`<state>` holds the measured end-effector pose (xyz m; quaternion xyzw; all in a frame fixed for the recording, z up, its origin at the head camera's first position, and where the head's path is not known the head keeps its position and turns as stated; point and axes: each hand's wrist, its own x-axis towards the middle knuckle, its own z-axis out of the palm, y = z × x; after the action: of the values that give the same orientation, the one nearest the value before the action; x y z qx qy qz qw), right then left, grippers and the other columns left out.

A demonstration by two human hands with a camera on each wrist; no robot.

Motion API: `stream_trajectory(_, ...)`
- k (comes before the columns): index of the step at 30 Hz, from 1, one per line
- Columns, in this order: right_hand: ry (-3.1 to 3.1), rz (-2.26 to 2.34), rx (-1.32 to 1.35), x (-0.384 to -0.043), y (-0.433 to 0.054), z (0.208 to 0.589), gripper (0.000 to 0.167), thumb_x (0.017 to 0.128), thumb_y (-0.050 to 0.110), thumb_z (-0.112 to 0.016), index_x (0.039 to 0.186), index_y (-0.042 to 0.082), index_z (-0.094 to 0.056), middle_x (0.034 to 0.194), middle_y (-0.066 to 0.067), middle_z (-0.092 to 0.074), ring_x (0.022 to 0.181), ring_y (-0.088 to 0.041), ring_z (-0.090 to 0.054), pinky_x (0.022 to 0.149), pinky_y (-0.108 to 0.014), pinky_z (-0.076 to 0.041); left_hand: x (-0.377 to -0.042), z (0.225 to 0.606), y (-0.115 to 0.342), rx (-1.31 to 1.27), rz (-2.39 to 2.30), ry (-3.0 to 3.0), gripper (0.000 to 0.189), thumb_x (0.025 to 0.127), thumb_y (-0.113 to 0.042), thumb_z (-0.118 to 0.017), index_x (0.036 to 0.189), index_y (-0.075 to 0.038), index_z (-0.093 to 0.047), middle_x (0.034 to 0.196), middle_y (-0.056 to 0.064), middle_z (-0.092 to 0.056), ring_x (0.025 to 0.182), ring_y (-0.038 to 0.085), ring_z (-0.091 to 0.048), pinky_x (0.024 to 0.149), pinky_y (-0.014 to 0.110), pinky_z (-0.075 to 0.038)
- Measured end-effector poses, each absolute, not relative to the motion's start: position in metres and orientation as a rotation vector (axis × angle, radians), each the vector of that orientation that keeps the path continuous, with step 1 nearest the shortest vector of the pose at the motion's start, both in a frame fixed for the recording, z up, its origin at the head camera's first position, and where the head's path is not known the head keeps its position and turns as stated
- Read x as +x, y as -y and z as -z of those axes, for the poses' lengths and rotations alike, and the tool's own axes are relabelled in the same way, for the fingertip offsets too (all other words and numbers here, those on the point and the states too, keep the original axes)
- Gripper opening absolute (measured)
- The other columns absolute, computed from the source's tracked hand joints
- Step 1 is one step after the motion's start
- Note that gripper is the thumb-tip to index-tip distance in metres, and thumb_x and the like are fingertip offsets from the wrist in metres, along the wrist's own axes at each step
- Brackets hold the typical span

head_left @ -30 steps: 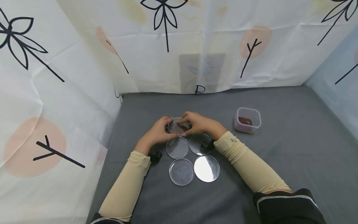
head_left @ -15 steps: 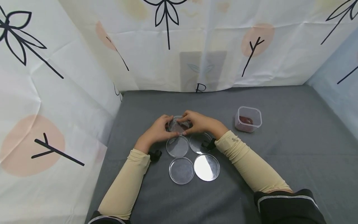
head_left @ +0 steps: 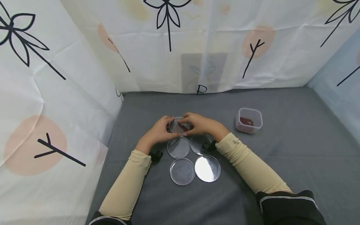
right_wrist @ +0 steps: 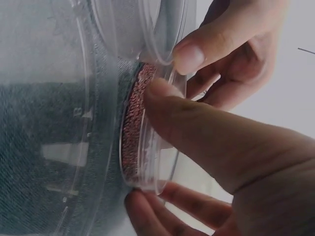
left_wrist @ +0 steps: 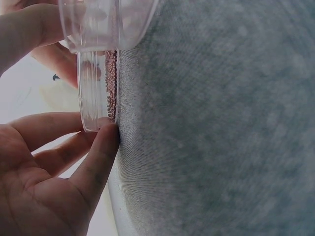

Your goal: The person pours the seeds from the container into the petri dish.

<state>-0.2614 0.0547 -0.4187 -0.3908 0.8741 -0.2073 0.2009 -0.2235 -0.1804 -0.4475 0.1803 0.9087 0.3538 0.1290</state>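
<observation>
Nothing visibly displaced since earlier frame. Round dish [head_left: 178,127] lies flat on desk [head_left: 284,125], circular face up; left hand [head_left: 158,132] and right hand [head_left: 201,124] flank it, fingers pinching its rim.

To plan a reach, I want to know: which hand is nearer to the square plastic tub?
Right. The right hand, gripping the dish of reddish grains, lies left of the tub; the left hand grips the same dish opposite it, farther from the tub.

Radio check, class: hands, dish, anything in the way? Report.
Left hand, right hand gripping dish with reddish grains. Four other dishes close on near side, possible clutter.
</observation>
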Motion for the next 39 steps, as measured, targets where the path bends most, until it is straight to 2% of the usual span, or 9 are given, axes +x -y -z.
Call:
stream_trajectory(4,-2.488,0.503,-1.096,-0.256,-0.054,0.416,0.069,0.098,0.026,-0.08,0.159,0.009,-0.05,0.163,-0.026,-0.04,0.149,-0.044,-0.045,0.119,-0.056,-0.046,-0.223,0.448,0.18,0.532,-1.004,-2.652,0.089,0.095,-0.03,-0.08,0.161,0.007,-0.035,0.156,0.026,-0.046,0.141,0.039,-0.052,0.117,0.053,-0.048)
stream_trajectory(9,-2.596,0.548,-1.094,-0.249,-0.059,0.411,0.072,0.097,0.022,-0.081,0.16,0.01,-0.049,0.168,-0.027,-0.034,0.153,-0.049,-0.038,0.12,-0.061,-0.043,-0.222,0.447,0.18,0.541,-1.001,-2.663,0.088,0.095,-0.03,-0.08,0.16,0.009,-0.035,0.154,0.027,-0.048,0.139,0.039,-0.055,0.116,0.053,-0.05)
stream_trajectory(16,-2.708,0.694,-1.141,-0.236,-0.078,0.4,0.075,0.096,0.017,-0.082,0.161,0.01,-0.046,0.167,-0.024,-0.038,0.152,-0.049,-0.039,0.119,-0.066,-0.042,-0.219,0.444,0.18,0.548,-0.983,-2.666,0.087,0.096,-0.032,-0.078,0.161,0.007,-0.036,0.158,0.026,-0.045,0.139,0.04,-0.054,0.114,0.055,-0.05)
stream_trajectory(22,-2.855,0.721,-1.204,-0.228,-0.097,0.395,0.065,0.098,0.011,-0.078,0.157,0.01,-0.052,0.164,-0.022,-0.043,0.151,-0.046,-0.04,0.121,-0.065,-0.04,-0.218,0.44,0.18,0.546,-0.982,-2.667,0.087,0.095,-0.031,-0.078,0.161,0.007,-0.036,0.158,0.028,-0.045,0.143,0.043,-0.051,0.118,0.057,-0.046)
stream_trajectory(29,-2.974,0.757,-1.114,-0.222,-0.12,0.39,0.058,0.096,0.012,-0.079,0.151,0.01,-0.06,0.161,-0.021,-0.048,0.152,-0.045,-0.038,0.123,-0.068,-0.032,-0.217,0.442,0.18,0.564,-0.975,-2.679,0.087,0.095,-0.031,-0.078,0.16,0.009,-0.036,0.158,0.03,-0.045,0.144,0.044,-0.05,0.119,0.057,-0.045)
stream_trajectory(34,-3.019,0.771,-1.129,-0.217,-0.136,0.392,0.048,0.099,0.004,-0.073,0.146,0.006,-0.064,0.157,-0.025,-0.05,0.148,-0.047,-0.042,0.121,-0.067,-0.035,-0.216,0.44,0.18,0.56,-0.975,-2.679,0.088,0.094,-0.031,-0.079,0.16,0.008,-0.036,0.16,0.03,-0.043,0.146,0.044,-0.047,0.121,0.056,-0.044)
stream_trajectory(39,-3.044,0.799,-1.106,-0.211,-0.152,0.399,0.047,0.097,0.002,-0.074,0.143,0.005,-0.066,0.155,-0.025,-0.051,0.145,-0.048,-0.044,0.119,-0.068,-0.036,-0.215,0.438,0.18,0.563,-0.972,-2.677,0.087,0.095,-0.031,-0.078,0.16,0.009,-0.036,0.161,0.031,-0.042,0.148,0.045,-0.045,0.122,0.057,-0.043)
